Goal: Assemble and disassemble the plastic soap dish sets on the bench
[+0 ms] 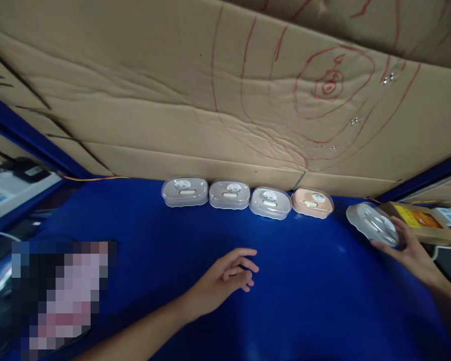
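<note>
At the right, my right hand (409,245) grips the end of a grey soap box (374,223) with a clear lid, thumb on the near side. That box is tilted, and its underside is hidden. Over the middle of the blue table my left hand (229,278) holds nothing, its fingers loosely bent and apart. Beyond it stand three grey soap boxes (185,191) and a peach soap box (312,202) in a row. Each has a clear lid with a round sticker and a pale oblong piece on top.
Behind the row rises a cardboard wall (154,125) with red rings drawn on it. An open cardboard box (417,223) with a yellow label sits beside my right hand. A pixelated object (71,296) lies at the left on the blue table (293,311).
</note>
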The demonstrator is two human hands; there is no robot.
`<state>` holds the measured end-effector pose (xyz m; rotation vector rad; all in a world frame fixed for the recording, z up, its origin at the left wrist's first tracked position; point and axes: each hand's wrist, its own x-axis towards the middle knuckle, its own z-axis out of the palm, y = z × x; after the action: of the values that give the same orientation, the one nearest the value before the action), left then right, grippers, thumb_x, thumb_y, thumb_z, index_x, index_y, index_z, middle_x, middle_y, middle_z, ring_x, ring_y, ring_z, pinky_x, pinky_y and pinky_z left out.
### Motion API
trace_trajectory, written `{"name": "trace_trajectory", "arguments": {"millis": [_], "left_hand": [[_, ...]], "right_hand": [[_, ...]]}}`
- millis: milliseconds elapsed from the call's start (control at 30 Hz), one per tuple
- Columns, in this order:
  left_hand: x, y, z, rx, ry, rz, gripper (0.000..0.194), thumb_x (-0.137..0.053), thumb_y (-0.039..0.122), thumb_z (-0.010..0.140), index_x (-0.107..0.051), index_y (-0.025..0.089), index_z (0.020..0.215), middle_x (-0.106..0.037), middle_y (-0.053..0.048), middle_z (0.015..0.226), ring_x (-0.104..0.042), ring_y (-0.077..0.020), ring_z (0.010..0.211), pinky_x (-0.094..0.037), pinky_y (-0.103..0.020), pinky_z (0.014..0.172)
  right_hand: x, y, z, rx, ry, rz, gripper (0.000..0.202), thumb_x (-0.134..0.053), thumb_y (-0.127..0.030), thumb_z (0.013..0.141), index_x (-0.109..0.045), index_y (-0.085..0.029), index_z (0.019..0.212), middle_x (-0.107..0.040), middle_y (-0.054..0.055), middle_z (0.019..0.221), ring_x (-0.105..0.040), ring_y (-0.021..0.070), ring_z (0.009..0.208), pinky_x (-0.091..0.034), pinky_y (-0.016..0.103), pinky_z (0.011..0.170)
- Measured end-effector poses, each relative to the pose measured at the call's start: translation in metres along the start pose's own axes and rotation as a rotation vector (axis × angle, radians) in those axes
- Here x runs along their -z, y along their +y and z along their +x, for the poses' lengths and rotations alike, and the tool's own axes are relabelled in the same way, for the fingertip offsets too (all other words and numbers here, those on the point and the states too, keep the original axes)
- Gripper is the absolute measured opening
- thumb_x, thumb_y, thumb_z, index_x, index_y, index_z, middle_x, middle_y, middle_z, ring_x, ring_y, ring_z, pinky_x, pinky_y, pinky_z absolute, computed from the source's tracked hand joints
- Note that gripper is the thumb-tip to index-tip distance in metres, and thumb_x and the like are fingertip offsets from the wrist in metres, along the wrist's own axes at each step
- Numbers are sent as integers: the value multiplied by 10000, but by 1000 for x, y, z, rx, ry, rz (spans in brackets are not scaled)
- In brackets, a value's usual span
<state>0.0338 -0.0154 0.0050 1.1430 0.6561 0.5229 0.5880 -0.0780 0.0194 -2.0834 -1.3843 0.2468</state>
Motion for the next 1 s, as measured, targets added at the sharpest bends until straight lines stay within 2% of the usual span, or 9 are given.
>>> {"name": "trace_trajectory", "arguments": {"millis": [167, 333, 467, 567, 633, 700, 767, 867, 1000], "left_hand": [[12, 4, 8, -90, 102, 167, 413, -648, 548, 1038, -669, 191, 1243, -704, -114, 1174, -709, -199, 935, -608, -374, 837], [20, 15, 5, -207, 217, 447, 230, -569, 370, 1081, -695, 215, 1195, -722, -86, 1112, -696, -205, 993, -582, -368, 906], [27, 23, 3, -311, 255, 714, 262, -590, 258, 1032, -707, 243, 1267, -699, -100, 1286, -674, -258, 1163, -520, -459, 1092], [42, 32, 2, -360, 248, 898, 379, -608, 208, 998, -710, 279, 1356, -629, -105, 1483, -559, -342, 1399, -360, -583, 1244], [60, 42, 1, -366, 263, 1158, 467, -562, 207, 1029, -633, 303, 1480, -555, -101, 1590, -499, -349, 1477, -338, -591, 1258], [85, 55, 2, -317, 379, 1469, 529, -535, 263, 1061, -512, 295, 1589, -481, -119, 1653, -473, -345, 1506, -370, -563, 1243], [114, 67, 6, -274, 483, 1518, 604, -557, 320, 1056, -433, 215, 1638, -380, -193, 1703, -361, -410, 1573, -324, -609, 1251], [157, 81, 16, -204, 577, 1549, 762, -649, 375, 988, -362, 162, 1661, -288, -246, 1733, -303, -456, 1591, -290, -639, 1248], [195, 88, 30, -104, 594, 1564, 966, -746, 501, 889, -305, 167, 1680, -392, -238, 1670, -395, -426, 1527, -349, -565, 1218]], "right_hand": [[2, 14, 41, 20, -125, -31, 984, -841, -711, 753, -466, -251, 1538, -597, 196, 1491, -613, 411, 1384, -534, 431, 1054], [-2, 13, 74, 108, -226, -67, 860, -847, -628, 787, -563, -237, 1499, -617, 207, 1507, -629, 412, 1385, -551, 399, 1016], [-7, 15, 86, 89, -277, -126, 903, -761, -642, 874, -461, -232, 1621, -567, 208, 1588, -552, 383, 1485, -529, 378, 1057], [-13, 16, 84, 133, -234, -217, 976, -641, -700, 939, -322, -173, 1696, -459, 249, 1671, -425, 365, 1585, -470, 408, 1146], [-16, 14, 77, 147, -177, -285, 1025, -609, -738, 932, -272, -164, 1712, -392, 276, 1706, -348, 405, 1619, -412, 520, 1196], [-17, 9, 65, 139, -91, -363, 1036, -594, -764, 922, -245, -205, 1722, -348, 274, 1730, -312, 449, 1625, -372, 635, 1194], [-20, -2, 50, 148, 3, -416, 1015, -572, -766, 935, -209, -251, 1731, -337, 254, 1741, -314, 450, 1625, -371, 663, 1187], [-30, -32, 26, 233, 67, -385, 974, -575, -711, 974, -167, -264, 1738, -332, 238, 1745, -319, 408, 1634, -374, 595, 1228], [-50, -87, 0, 473, 38, -259, 850, -582, -603, 1027, -230, -267, 1723, -359, 208, 1730, -356, 391, 1619, -337, 572, 1287]]}}
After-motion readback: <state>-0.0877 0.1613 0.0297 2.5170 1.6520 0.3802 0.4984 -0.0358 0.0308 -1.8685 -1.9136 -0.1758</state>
